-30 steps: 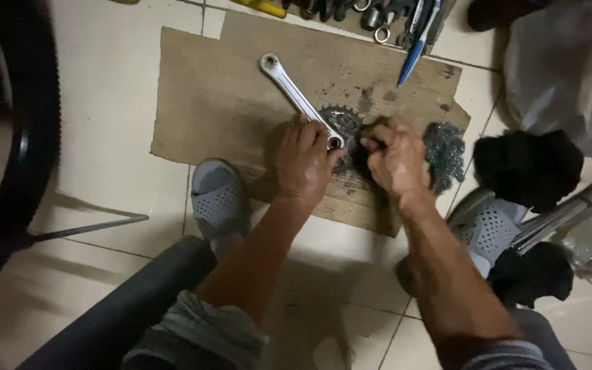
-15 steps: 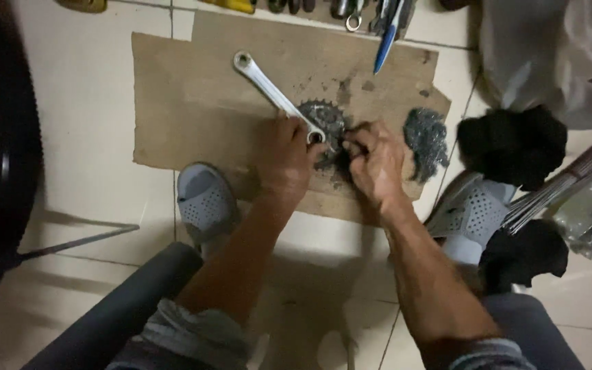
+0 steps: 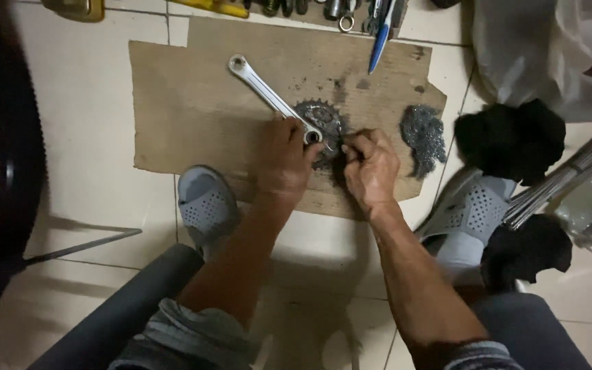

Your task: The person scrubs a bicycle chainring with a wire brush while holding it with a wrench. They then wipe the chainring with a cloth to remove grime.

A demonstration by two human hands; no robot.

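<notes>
My left hand [image 3: 284, 159] presses down on the silver crank arm [image 3: 268, 96] where it meets the toothed chainring [image 3: 320, 123], mid-cardboard sheet [image 3: 186, 109] on the floor; my right hand [image 3: 371, 168] pinches something small at the hub. I judge steady downward pressure prevents slipping.

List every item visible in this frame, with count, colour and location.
crankset: one, silver arm with dark toothed chainrings, centre of the cardboard
cardboard sheet: one, brown, flat on the floor tiles
bicycle chain: one, grey, heaped on the cardboard's right side
black rags: two, right of the cardboard
hand tools: several, mixed colours, top edge
blue-handled tool: one, top of the cardboard
bicycle tyre: one, black, far left
white plastic bag: one, top right
grey clogs: two, on the person's feet
left hand: on the crankset
right hand: fingers pinched at the chainrings
</notes>
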